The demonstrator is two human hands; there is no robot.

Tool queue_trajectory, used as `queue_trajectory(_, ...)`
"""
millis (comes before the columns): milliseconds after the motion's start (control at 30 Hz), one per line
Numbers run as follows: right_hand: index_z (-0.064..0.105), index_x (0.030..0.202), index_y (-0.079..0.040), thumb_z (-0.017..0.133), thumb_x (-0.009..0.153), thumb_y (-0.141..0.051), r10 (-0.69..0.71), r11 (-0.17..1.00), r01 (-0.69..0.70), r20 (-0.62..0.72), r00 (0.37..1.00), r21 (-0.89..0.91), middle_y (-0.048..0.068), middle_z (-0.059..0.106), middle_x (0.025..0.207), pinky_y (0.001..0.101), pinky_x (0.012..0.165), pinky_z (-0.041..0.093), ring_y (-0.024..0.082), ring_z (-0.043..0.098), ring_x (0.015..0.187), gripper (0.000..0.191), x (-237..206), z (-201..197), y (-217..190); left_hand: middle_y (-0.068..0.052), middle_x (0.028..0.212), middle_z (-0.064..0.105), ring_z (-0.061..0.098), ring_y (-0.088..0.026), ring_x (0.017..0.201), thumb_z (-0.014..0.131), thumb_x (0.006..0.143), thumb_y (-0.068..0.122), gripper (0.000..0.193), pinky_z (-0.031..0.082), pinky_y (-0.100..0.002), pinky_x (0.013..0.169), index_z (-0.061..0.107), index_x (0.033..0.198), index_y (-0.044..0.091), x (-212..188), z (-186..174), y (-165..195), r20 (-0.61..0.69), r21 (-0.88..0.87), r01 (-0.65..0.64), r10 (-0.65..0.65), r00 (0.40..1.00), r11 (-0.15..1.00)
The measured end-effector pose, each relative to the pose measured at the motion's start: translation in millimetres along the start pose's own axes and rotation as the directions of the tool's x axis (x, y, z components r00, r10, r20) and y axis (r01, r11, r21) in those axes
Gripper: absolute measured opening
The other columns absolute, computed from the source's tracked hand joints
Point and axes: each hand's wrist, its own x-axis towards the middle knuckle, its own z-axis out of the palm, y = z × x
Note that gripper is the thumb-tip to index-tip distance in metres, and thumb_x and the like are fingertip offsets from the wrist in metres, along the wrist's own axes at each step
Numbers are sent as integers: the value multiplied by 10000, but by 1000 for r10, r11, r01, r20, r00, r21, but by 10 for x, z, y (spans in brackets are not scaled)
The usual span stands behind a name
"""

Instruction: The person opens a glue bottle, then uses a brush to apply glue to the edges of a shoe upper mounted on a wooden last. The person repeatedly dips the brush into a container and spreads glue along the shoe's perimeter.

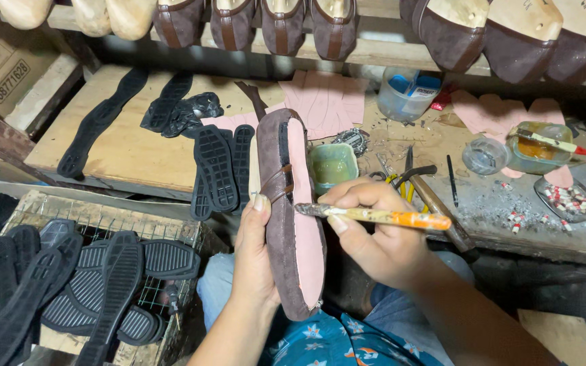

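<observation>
Brown suede shoe upper [274,203] gripped sole-up by left hand [256,261], orange-handled brush [374,217] pinched in right hand [374,234], bristles touching pink insole's [306,224] edge, green glue cup [332,166] just beyond, workbench [503,230] crowded.

black rubber soles [215,166], green glue tub [332,166], hammer [442,210], wire crate [171,234]

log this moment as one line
left hand: holds brown suede shoe | right hand: holds orange-handled brush | brush tip: on pink sole
</observation>
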Motion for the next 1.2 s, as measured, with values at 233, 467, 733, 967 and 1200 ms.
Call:
queue_trajectory(233,487,1204,-19,598,1014,27,99,991,-102,41,994,82,151,669,1199,310,986,538,152,634,1081,225,27,-30,13,-87,1091,682,669,-151,914,604,984,429,509,568,-323,793,559,1317,47,-41,-80,-2,55,18,18,-19,998,1000)
queue_trajectory(467,499,1197,-18,620,1001,7,5,998,5,133,991,-69,151,668,1210,342,997,532,220,656,1093,232,193,-72,-101,-96,1128,683,678,-167,955,609,981,420,519,572,-334,831,560,1343,52,-51,-154,51,108,-27,53,-50,993,998)
queue_trajectory(733,503,1209,-24,628,1013,-12,-84,980,103,120,989,-168,168,680,1244,351,973,562,232,696,1111,233,320,6,-159,-97,1142,672,671,-171,972,647,955,453,588,564,-334,833,546,1361,41,-123,-230,85,154,-17,21,-18,988,1000)
queue_trajectory(967,502,1204,-26,620,1003,-12,-35,991,52,143,989,-122,159,680,1261,350,975,570,223,706,1108,233,290,92,-127,-102,1175,663,661,-166,1007,638,962,446,597,559,-336,865,514,1374,32,-140,-258,142,130,-1,-16,16,991,1000)
queue_trajectory(1200,500,1221,-29,605,1009,-16,-22,996,38,192,981,-80,149,671,1266,356,1000,556,217,685,1130,237,243,117,-117,-112,1198,668,668,-173,1034,639,949,425,623,557,-341,897,506,1416,33,-165,-244,200,105,-6,-21,22,994,1000)
